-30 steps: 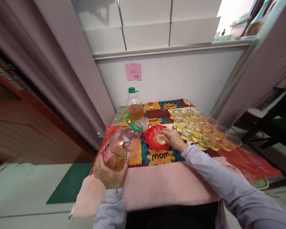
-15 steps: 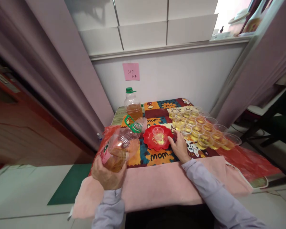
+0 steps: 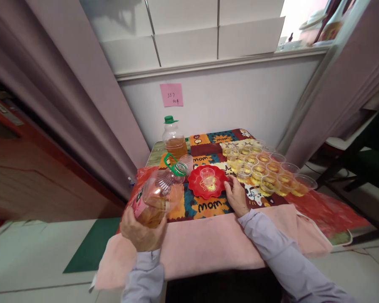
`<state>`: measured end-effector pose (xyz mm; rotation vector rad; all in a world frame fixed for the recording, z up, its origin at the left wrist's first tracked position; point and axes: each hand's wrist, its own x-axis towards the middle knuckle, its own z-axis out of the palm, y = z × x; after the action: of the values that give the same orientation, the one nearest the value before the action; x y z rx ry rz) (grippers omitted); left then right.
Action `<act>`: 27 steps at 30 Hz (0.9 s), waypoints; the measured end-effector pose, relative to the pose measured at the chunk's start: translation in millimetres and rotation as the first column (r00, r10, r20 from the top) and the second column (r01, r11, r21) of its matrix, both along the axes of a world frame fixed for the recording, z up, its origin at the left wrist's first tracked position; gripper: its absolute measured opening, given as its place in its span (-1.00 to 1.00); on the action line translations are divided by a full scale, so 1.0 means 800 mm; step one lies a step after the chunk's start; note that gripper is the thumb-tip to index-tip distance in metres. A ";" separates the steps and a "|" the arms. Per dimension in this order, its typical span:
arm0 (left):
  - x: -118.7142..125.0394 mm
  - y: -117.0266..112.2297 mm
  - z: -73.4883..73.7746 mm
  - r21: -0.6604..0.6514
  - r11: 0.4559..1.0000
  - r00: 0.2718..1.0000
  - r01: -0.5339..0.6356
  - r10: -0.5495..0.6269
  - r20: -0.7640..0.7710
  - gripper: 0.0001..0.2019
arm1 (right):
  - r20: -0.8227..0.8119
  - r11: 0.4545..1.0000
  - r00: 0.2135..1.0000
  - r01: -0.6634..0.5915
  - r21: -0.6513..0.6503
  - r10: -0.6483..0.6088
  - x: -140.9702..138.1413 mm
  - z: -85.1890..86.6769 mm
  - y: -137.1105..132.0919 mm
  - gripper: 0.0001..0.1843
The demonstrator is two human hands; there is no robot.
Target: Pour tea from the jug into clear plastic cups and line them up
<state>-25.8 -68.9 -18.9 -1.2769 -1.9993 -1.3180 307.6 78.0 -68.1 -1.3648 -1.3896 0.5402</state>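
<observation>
Clear jug (image 3: 159,191), amber liquid low inside, green handle at its open neck, at near left of table (image 3: 156,153); whether it tilts or the lens slants it, cannot tell. Left hand (image 3: 142,231) clamped round its lower body, thumb on one side, fingers on the other. Red plate (image 3: 195,188), scalloped edge, lies right of the jug; small clear cup (image 3: 207,176) sits on it. Right hand (image 3: 236,195) at the plate's right rim, thumb and forefinger near each other; cannot tell whether they pinch the edge. Spare cup (image 3: 187,162) just behind jug mouth. Farther back, second jug (image 3: 176,146), green cap on, amber liquid. Right side: filled cups (image 3: 260,170) in close rows, yellow liquid. Beneath, patterned tablecloth (image 3: 210,206); pink cloth (image 3: 202,246) along near edge. Pink note (image 3: 171,95) on wall (image 3: 233,101), handwritten "357".
</observation>
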 end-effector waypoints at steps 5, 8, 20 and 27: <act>0.000 -0.001 -0.001 0.031 0.999 0.997 -0.017 0.019 -0.071 0.23 | 0.003 1.000 1.000 0.000 0.007 0.000 0.000 -0.003 0.001 -0.39; 0.000 -0.002 -0.003 0.028 1.000 0.998 -0.013 0.015 -0.065 0.21 | 0.004 1.000 1.000 -0.006 0.007 0.005 -0.001 -0.004 0.000 -0.38; -0.009 -0.002 -0.011 0.029 1.000 0.990 0.001 0.003 -0.138 0.27 | 0.406 0.976 0.911 -0.151 0.159 0.075 -0.020 0.053 0.013 -0.33; -0.009 0.000 -0.009 0.032 0.999 0.991 0.032 -0.027 -0.128 0.26 | 0.433 0.986 0.893 -0.157 0.052 0.120 -0.043 0.053 0.049 -0.24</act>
<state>-33.1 -69.2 -25.9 -1.3450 -1.8702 -1.2449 272.9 117.3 -26.0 -1.3722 -1.8574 0.2722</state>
